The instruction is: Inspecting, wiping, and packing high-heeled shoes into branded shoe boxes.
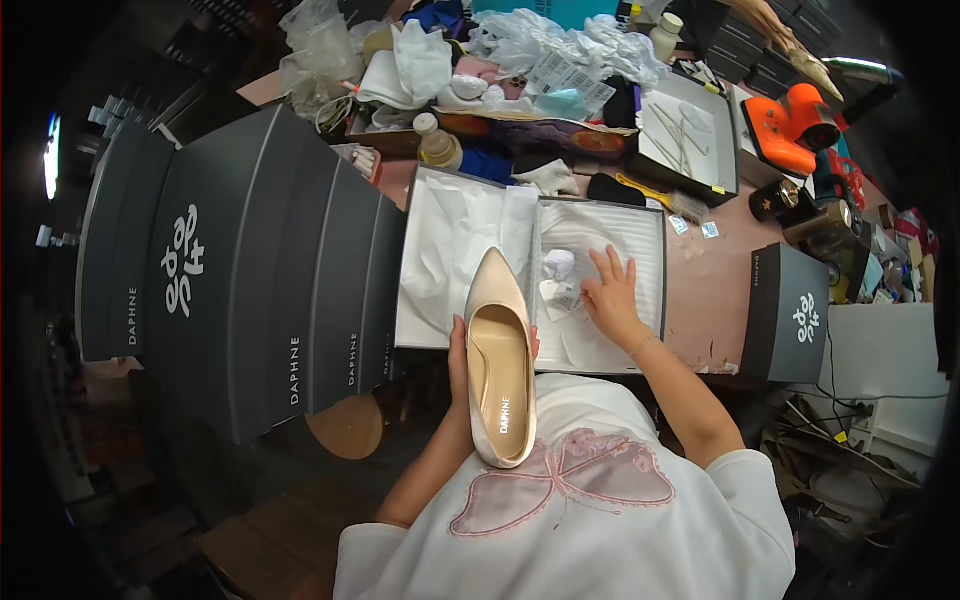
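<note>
My left hand (459, 362) is closed round a beige, pointed-toe pump (502, 375), its toe up and its insole facing me. Beneath its toe lies an open shoebox half (400, 300) lined with white tissue paper (440, 220). Directly to the right is the other half (661, 270), lined with ribbed white wrapping. Over that half, my right hand (617, 300) is open, fingers spread and thumb close to a small white card (558, 298). Whether the thumb touches the card I cannot tell. A crumpled white paper ball (558, 264) sits just above the card.
Large dark grey shoeboxes (250, 280) stand in a row at left; another (785, 312) stands at right. Behind are a yellow-handled brush (688, 205), a bottle (436, 142), a bin heaped with plastic bags (540, 45), a shallow box (690, 140) and an orange device (790, 130).
</note>
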{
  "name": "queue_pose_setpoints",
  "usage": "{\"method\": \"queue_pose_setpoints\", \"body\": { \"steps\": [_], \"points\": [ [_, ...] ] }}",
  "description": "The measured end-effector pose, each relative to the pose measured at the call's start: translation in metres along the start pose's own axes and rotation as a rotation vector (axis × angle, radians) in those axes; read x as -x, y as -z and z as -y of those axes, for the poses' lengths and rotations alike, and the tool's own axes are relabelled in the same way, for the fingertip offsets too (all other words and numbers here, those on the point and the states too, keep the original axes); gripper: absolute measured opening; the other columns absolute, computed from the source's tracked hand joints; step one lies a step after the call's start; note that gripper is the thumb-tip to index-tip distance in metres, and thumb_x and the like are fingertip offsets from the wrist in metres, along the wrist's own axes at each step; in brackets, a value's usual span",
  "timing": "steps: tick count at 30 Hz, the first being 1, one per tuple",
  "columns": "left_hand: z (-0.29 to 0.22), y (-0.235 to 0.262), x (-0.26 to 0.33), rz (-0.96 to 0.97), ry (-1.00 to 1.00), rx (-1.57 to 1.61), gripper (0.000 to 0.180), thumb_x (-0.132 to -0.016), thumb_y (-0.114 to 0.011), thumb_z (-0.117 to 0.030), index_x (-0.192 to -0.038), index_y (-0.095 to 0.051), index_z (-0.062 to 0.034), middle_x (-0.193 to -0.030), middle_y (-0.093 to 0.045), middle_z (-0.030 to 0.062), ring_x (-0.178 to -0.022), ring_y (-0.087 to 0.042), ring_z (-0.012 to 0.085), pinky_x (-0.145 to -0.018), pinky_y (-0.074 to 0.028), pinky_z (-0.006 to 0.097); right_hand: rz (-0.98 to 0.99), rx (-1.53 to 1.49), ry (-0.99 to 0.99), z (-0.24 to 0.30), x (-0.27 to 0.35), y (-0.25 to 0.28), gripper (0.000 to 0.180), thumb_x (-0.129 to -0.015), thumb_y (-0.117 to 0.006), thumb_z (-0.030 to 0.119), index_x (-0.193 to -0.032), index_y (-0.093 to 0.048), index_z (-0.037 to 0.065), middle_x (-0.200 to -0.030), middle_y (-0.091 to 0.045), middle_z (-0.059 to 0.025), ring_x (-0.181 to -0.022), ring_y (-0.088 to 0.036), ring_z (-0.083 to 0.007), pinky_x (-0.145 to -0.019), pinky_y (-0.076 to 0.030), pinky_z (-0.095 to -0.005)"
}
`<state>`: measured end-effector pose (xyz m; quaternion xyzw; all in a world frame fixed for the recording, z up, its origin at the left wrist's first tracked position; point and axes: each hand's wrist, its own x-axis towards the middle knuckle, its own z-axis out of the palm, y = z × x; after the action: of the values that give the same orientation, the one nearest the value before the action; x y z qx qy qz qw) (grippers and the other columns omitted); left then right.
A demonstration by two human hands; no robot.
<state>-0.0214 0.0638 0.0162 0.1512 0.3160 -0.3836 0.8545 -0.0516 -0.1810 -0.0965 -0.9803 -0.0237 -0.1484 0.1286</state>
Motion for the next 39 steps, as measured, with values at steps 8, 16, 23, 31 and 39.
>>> {"method": "queue_pose_setpoints", "body": {
  "steps": [8, 16, 23, 31, 39],
  "points": [
    [-0.005, -0.003, -0.015, -0.035, -0.315, -0.366, 0.068, -0.091, -0.049, -0.059, -0.133, -0.044, -0.0057, -0.125, -0.053, 0.0115, -0.114, -0.053, 0.0241, -0.097, -0.044, 0.038, 0.18, -0.85, -0.098, 0.095, -0.035, 0.142, 0.01, -0.084, -0.063, 0.006, -0.09, -0.058, 0.001, -0.078, -0.06, -0.0102, -0.063, -0.062, -0.0257, -0.056, -0.05, -0.0333],
    [0.011, 0.0, -0.003, -0.168, -0.257, -0.452, 0.072, -0.092, -0.041, -0.064, -0.136, -0.041, -0.0062, -0.129, -0.05, 0.0114, -0.12, -0.05, 0.0241, -0.101, -0.041, 0.037, 0.24, -0.792, -0.022, 0.135, -0.049, 0.078, 0.019, -0.084, -0.062, 0.013, -0.098, -0.059, 0.0, -0.094, -0.062, -0.0153, -0.083, -0.064, -0.0321, -0.069, -0.052, -0.0391],
    [-0.009, 0.025, 0.0, -0.028, -0.062, -0.057, 0.085, -0.085, -0.045, -0.072, -0.134, -0.04, -0.0021, -0.124, -0.048, 0.0238, -0.111, -0.054, 0.0334, -0.091, -0.051, 0.043, 0.126, -0.518, -0.326, 0.01, -0.035, 0.003, 0.035, -0.081, -0.066, 0.014, -0.114, -0.059, 0.003, -0.103, -0.062, -0.0198, -0.081, -0.065, -0.0359, -0.07, -0.053, -0.0409],
    [-0.019, 0.028, 0.004, 0.002, -0.046, 0.091, 0.084, -0.084, -0.051, -0.069, -0.133, -0.04, -0.0017, -0.125, -0.045, 0.026, -0.113, -0.052, 0.0371, -0.091, -0.051, 0.048, 0.15, -0.248, -0.27, 0.013, -0.038, -0.058, 0.039, -0.077, -0.07, 0.018, -0.111, -0.056, 0.008, -0.111, -0.053, -0.0188, -0.075, -0.065, -0.0366, -0.064, -0.054, -0.0433],
    [-0.004, 0.019, -0.016, 0.025, 0.082, -0.086, 0.085, -0.085, -0.048, -0.07, -0.127, -0.044, 0.0038, -0.118, -0.052, 0.024, -0.104, -0.058, 0.0308, -0.091, -0.052, 0.04, 0.555, 0.09, 0.01, 0.02, 0.058, -0.035, 0.025, -0.07, -0.075, 0.022, -0.089, -0.064, 0.008, -0.092, -0.063, -0.0139, -0.086, -0.066, -0.0288, -0.07, -0.053, -0.0415]
  ]
}}
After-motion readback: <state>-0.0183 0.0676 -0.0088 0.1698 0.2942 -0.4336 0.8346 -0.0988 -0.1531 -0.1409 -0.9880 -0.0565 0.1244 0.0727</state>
